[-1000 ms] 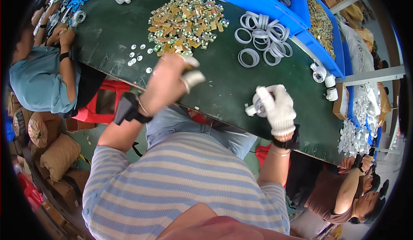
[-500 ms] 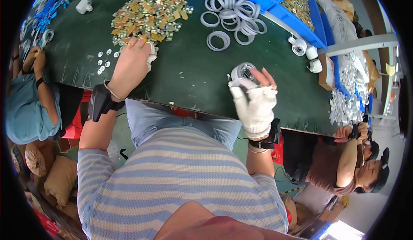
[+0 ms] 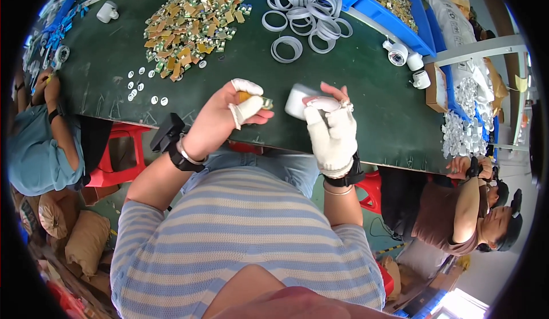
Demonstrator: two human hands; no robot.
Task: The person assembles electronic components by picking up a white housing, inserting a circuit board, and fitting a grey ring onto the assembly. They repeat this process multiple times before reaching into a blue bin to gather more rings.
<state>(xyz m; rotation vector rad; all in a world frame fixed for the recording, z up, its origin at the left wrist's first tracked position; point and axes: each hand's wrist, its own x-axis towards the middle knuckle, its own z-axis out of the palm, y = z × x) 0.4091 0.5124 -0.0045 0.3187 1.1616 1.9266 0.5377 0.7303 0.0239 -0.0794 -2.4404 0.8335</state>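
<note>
My left hand point(image 3: 214, 116), with white covers on the thumb and a finger, pinches a small circuit board point(image 3: 266, 103) above the near middle of the bench. To its right, my right hand point(image 3: 333, 139) wears a white glove with bare fingertips. Its fingers grip a white plastic housing point(image 3: 295, 101), which is smeared by motion and apart from the board. Beyond my left hand lies a heap of small circuit boards point(image 3: 194, 24), green and tan. Several small white discs point(image 3: 154, 100) are scattered to the left of that hand.
Grey-white rings point(image 3: 287, 50) lie in a loose stack at the far middle. Blue bins point(image 3: 394, 21) line the back right. White housings point(image 3: 396, 54) stand at the right, another point(image 3: 107, 12) at the far left. Co-workers point(image 3: 43, 130) sit on both sides.
My left hand has moved from the heap toward me and to the right, bringing a circuit board. My right hand has tipped the housing, whose round open face showed before.
</note>
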